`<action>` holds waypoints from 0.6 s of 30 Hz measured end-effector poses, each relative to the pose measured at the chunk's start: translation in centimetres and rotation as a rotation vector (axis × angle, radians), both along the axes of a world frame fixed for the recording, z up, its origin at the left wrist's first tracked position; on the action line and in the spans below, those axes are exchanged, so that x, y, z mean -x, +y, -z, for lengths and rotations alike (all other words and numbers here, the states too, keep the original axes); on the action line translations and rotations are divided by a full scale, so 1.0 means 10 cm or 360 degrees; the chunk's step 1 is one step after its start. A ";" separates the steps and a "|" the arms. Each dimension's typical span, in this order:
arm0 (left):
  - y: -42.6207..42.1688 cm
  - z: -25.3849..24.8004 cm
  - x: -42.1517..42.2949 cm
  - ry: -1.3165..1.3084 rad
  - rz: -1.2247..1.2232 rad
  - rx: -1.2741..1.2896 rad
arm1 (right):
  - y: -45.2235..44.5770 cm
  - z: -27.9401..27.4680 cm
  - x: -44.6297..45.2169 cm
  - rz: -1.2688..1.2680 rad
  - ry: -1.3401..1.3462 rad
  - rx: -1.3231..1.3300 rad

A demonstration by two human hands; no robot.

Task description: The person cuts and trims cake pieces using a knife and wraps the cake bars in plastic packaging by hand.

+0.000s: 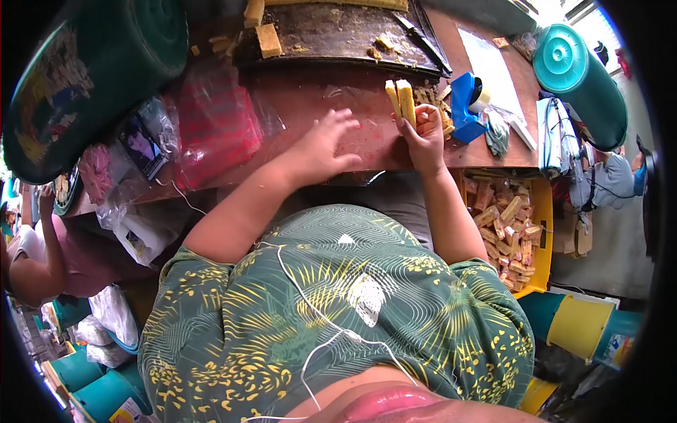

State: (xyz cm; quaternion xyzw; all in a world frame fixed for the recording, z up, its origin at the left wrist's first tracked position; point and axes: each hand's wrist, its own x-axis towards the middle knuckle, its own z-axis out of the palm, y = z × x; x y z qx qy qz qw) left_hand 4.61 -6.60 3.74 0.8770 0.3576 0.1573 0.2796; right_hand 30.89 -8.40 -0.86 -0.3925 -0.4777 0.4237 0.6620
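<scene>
Two yellow cake sticks [403, 101] stand side by side in my right hand [425, 137], its fingers wrapped round their lower ends. My left hand [326, 144] hovers over the reddish-brown table [303, 92] with its fingers spread and nothing in it. Just left of that hand lie clear plastic bags over a red sheet [215, 123]. Beyond both hands is a dark baking tray [324, 42] with crumbs, a cake piece [268, 41] on its left side and a long flat blade [422, 44] on its right. Crumbs and broken pieces [431, 95] lie behind my right hand.
A blue tape dispenser [467, 109] stands right of my right hand. Below the table edge, a yellow crate [541, 247] holds several wrapped pieces. Green containers [92, 77] flank the table. A phone [141, 146] lies at left. Another person [42, 254] is at far left.
</scene>
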 end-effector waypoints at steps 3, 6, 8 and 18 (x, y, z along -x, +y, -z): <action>0.19 0.06 0.33 0.0021 -0.0235 -0.0233 | -0.02 0.02 0.02 -0.0010 -0.0246 0.0024; 0.12 0.11 0.49 0.0330 -0.0366 -0.0283 | 0.03 0.00 0.13 -0.0016 -0.0808 0.0000; 0.03 0.13 0.49 0.0346 -0.0405 -0.0277 | -0.03 -0.32 0.32 -0.0021 -0.1371 -0.0103; 0.02 0.14 0.51 0.0236 -0.0415 -0.0284 | 0.13 -0.35 0.47 -0.0349 -0.1485 0.0049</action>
